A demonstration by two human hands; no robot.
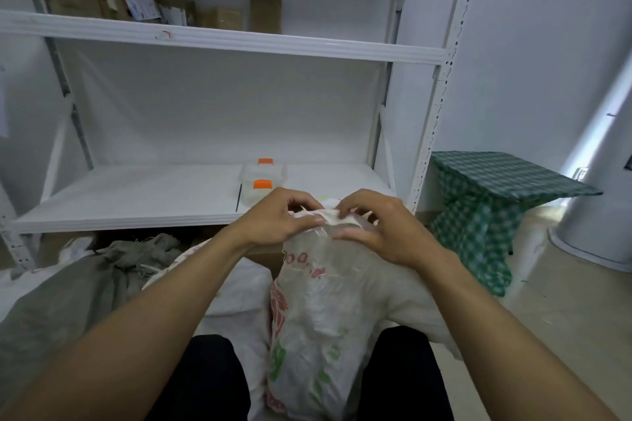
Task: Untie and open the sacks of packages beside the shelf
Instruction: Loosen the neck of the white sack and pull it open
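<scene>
A woven plastic sack (325,311) with red and green print stands upright between my knees, its neck gathered and bound by a pale tie (330,215). My left hand (277,219) pinches the tie from the left with thumb and fingers. From the right, my right hand (376,225) curls round the bunched neck, fingertips on the same knot. A grey sack (68,301) with a crumpled top lies at the left. Between the two sacks lies a white sack (239,290), partly hidden by my left forearm.
A white metal shelf unit (219,41) stands directly ahead; its lower board holds a clear box with orange clips (261,181), its upper board several cardboard parcels (154,7). A small table under green checked cloth (485,202) sits at the right, beside a white column (602,161).
</scene>
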